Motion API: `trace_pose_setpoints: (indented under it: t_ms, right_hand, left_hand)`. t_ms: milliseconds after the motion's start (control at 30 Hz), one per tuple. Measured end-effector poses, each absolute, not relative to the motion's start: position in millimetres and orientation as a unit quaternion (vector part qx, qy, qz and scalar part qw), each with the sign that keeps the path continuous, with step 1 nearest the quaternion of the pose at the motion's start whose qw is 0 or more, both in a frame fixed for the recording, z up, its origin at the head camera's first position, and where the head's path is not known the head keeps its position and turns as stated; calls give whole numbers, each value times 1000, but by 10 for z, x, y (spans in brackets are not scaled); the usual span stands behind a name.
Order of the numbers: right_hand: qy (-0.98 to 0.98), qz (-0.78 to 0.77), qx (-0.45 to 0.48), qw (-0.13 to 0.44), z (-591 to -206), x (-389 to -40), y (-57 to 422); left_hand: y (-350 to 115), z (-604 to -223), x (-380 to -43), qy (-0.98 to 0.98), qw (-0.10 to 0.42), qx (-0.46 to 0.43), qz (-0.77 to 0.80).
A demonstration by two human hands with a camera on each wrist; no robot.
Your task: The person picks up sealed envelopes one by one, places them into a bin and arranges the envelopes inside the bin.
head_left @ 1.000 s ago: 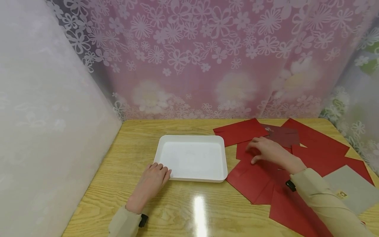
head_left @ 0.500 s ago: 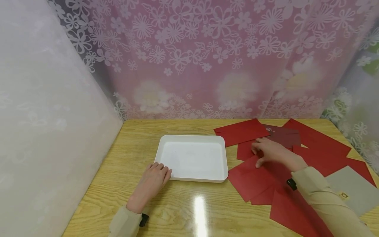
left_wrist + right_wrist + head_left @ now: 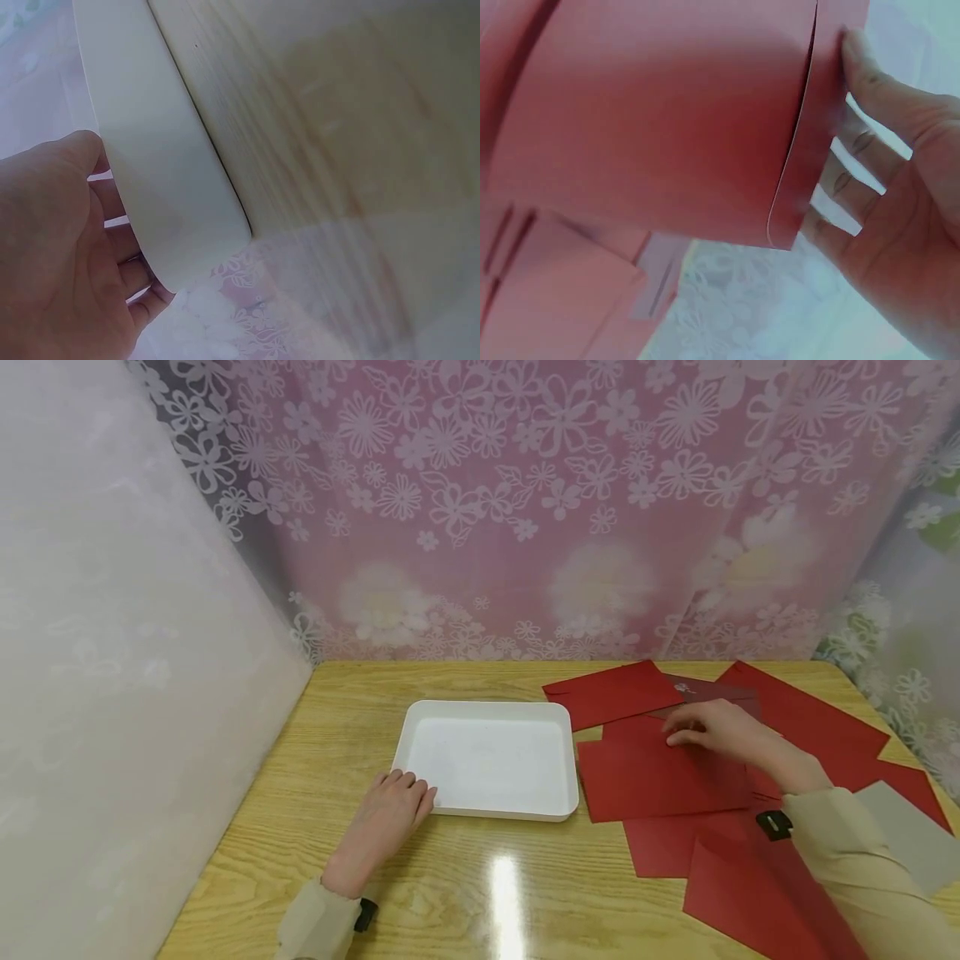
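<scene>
My left hand (image 3: 392, 818) holds the near left corner of a shallow white tray (image 3: 487, 815), its fingers bent over the rim. The left wrist view shows the fingers behind the tray's outer wall (image 3: 157, 150) and the thumb at its edge. On the right, my right hand (image 3: 720, 732) pinches the far edge of a red envelope (image 3: 652, 781), thumb on the near face and fingers behind. In the right wrist view this envelope (image 3: 675, 127) shows its flap side, and it overlaps other red envelopes in the head view.
Several red envelopes lie spread over the table's right side, one (image 3: 611, 693) at the back edge. A maroon envelope (image 3: 731, 695) and a grey one (image 3: 911, 835) lie among them. The wooden table (image 3: 435, 893) meets a flowered curtain (image 3: 480, 568) behind and a pale sheet at left.
The right hand has moved right and slightly back, lifting a red envelope by its edge and turning it from slanted to nearly level. The left hand stays on the tray.
</scene>
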State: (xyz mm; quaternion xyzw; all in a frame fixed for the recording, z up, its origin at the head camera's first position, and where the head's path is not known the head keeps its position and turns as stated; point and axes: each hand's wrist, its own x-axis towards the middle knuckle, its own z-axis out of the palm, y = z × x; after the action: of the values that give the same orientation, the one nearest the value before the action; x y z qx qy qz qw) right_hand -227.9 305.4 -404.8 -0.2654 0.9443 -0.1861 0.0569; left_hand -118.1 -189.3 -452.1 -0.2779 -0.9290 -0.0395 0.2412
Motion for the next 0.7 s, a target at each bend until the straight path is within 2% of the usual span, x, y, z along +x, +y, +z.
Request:
trace_pose_setpoints:
  t_ms: [200,333,500,700]
  right_hand:
    - [953,-177,-245,-3,-3854,-2227,3140]
    - [953,-159,-245,-79,-3762,-2184,3133]
    - [942,-161,-238,-174,-3687,-2119,2964]
    - [926,-139,-241,-255,-3641,-2094,2677]
  left_hand:
    - [-1895,-4523,-1191,-925,251,-281,-38]
    - [-1895,-4521,-1190,-927,248,-280,-39]
    - [-1890,-4508,-1182,-925,255,-281,-37]
    - [-1890,-4522,-1185,-927,247,-279,-37]
